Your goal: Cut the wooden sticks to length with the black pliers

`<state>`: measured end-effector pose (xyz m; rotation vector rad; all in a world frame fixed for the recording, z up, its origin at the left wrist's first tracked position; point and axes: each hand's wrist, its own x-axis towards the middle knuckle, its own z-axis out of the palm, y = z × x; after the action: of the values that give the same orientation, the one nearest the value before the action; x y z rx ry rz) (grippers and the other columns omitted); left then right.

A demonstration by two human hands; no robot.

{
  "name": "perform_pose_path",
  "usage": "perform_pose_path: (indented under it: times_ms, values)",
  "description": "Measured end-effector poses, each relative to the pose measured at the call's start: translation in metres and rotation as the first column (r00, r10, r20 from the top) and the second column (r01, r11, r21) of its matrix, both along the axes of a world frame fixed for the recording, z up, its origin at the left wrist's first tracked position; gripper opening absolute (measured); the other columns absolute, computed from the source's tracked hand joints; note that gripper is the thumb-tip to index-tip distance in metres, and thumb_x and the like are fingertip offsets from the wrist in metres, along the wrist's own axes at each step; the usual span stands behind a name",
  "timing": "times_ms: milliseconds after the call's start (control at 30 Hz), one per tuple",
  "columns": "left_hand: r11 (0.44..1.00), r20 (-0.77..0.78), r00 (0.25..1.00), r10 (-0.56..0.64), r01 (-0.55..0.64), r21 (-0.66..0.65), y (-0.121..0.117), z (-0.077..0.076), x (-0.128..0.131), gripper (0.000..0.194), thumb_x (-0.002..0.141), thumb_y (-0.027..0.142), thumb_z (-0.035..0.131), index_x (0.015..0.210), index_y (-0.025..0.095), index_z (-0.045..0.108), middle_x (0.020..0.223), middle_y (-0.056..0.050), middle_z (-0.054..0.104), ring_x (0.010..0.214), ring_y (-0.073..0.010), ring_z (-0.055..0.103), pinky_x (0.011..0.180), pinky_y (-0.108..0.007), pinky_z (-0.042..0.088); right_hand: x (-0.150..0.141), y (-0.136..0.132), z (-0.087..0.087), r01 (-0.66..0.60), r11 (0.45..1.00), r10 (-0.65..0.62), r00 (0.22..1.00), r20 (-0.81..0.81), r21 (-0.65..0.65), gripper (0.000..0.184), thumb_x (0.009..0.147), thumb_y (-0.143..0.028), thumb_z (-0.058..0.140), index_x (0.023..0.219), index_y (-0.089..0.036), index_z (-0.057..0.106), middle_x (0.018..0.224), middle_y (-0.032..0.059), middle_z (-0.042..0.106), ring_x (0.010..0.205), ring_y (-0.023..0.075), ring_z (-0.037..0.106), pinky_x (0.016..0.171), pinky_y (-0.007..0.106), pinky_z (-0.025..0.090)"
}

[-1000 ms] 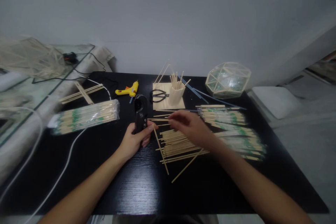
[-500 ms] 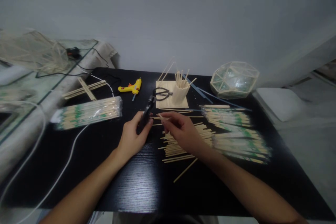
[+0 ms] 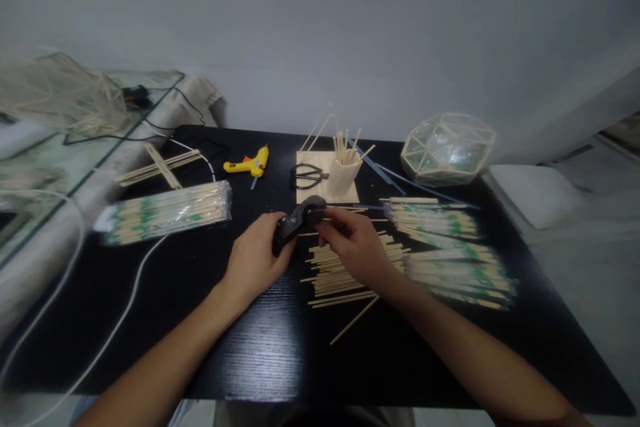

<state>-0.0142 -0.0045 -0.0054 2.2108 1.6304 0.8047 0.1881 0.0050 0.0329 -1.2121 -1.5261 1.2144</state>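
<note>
My left hand (image 3: 257, 248) is closed around a black hand tool (image 3: 295, 219) whose curved, hooked head points right. My right hand (image 3: 353, 240) is pinched right at that head. Its fingertips and the tool hide most of the short wooden stick between them. Beneath and beside my right hand, a loose pile of thin wooden sticks (image 3: 340, 280) is spread on the black table (image 3: 260, 360). Just beyond the tool, black-handled scissors (image 3: 307, 177) lie on a square wooden board (image 3: 313, 197). On the same board stands a wooden cup (image 3: 343, 178) full of sticks.
A yellow glue gun (image 3: 249, 163) lies at the back left, behind a plastic-wrapped stick bundle (image 3: 170, 212). More wrapped sticks (image 3: 460, 273) lie on the right, below a faceted clear container (image 3: 449, 150). A white cable (image 3: 133, 300) crosses the left side.
The black tool has turned from nearly upright to leaning right, its head now at my right fingertips. The short stick pinched there, visible before, is now mostly covered.
</note>
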Motion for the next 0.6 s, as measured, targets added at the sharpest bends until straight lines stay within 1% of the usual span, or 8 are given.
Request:
perform_pose_path:
  times_ms: [133, 200, 267, 333, 433, 600]
  values:
    - [1.0, -0.012, 1.0, -0.007, 0.007, -0.006, 0.0004, -0.0008, -0.0005, 0.033, 0.095, 0.035, 0.055, 0.122, 0.018, 0.058, 0.112, -0.01, 0.07, 0.1, -0.0257, 0.068, 0.086, -0.036, 0.053, 0.001, 0.0007, 0.0009, 0.001, 1.0, -0.002, 1.0, 0.031, 0.024, 0.021, 0.091, -0.031, 0.062, 0.096, -0.017, 0.077, 0.061, -0.002, 0.061, 0.058, 0.0127, 0.054, 0.06, 0.026, 0.042]
    - [1.0, -0.009, 1.0, -0.01, 0.009, -0.017, 0.0001, -0.0011, -0.001, 0.031, 0.094, 0.033, 0.055, 0.121, 0.018, 0.058, 0.111, -0.009, 0.07, 0.1, -0.0255, 0.068, 0.086, -0.036, 0.053, 0.0013, 0.0009, 0.0025, -0.008, 1.0, 0.007, 0.999, 0.037, 0.029, 0.019, 0.091, -0.03, 0.062, 0.086, -0.016, 0.075, 0.061, -0.0021, 0.06, 0.059, 0.0124, 0.054, 0.061, 0.026, 0.042]
    - [0.999, -0.013, 1.0, -0.004, 0.003, -0.039, -0.0002, -0.0007, -0.0012, 0.03, 0.093, 0.031, 0.055, 0.12, 0.019, 0.059, 0.11, -0.008, 0.07, 0.098, -0.0251, 0.069, 0.085, -0.036, 0.053, 0.0016, 0.001, 0.0042, -0.018, 0.999, 0.017, 0.999, 0.051, 0.036, 0.023, 0.091, -0.03, 0.062, 0.074, -0.017, 0.07, 0.061, -0.0022, 0.059, 0.059, 0.0118, 0.053, 0.061, 0.025, 0.041]
    - [0.999, -0.022, 1.0, 0.004, -0.005, -0.054, -0.0004, 0.0003, -0.001, 0.028, 0.093, 0.029, 0.055, 0.119, 0.02, 0.059, 0.108, -0.007, 0.071, 0.096, -0.0248, 0.069, 0.083, -0.035, 0.052, 0.002, 0.0009, 0.0057, -0.025, 0.999, 0.023, 0.998, 0.061, 0.041, 0.027, 0.091, -0.029, 0.062, 0.068, -0.017, 0.065, 0.06, -0.0025, 0.058, 0.058, 0.0109, 0.051, 0.06, 0.024, 0.04]
    - [0.998, -0.037, 0.999, 0.01, -0.012, -0.065, -0.0001, 0.0021, -0.0005, 0.025, 0.093, 0.028, 0.054, 0.116, 0.021, 0.059, 0.105, -0.006, 0.071, 0.094, -0.0245, 0.069, 0.081, -0.034, 0.052, 0.0025, 0.0008, 0.0065, -0.028, 0.999, 0.025, 0.998, 0.065, 0.042, 0.03, 0.092, -0.028, 0.062, 0.064, -0.016, 0.062, 0.059, -0.0031, 0.056, 0.055, 0.0096, 0.047, 0.059, 0.023, 0.038]
    - [0.996, -0.055, 0.998, 0.012, -0.017, -0.085, -0.0007, 0.005, -0.0004, 0.017, 0.092, 0.028, 0.053, 0.107, 0.021, 0.059, 0.097, -0.005, 0.07, 0.087, -0.0236, 0.069, 0.074, -0.032, 0.049, 0.0025, 0.0015, 0.0061, -0.022, 0.999, 0.019, 0.998, 0.062, 0.035, 0.028, 0.091, -0.026, 0.062, 0.065, -0.016, 0.063, 0.058, -0.0036, 0.055, 0.054, 0.0092, 0.044, 0.058, 0.023, 0.036]
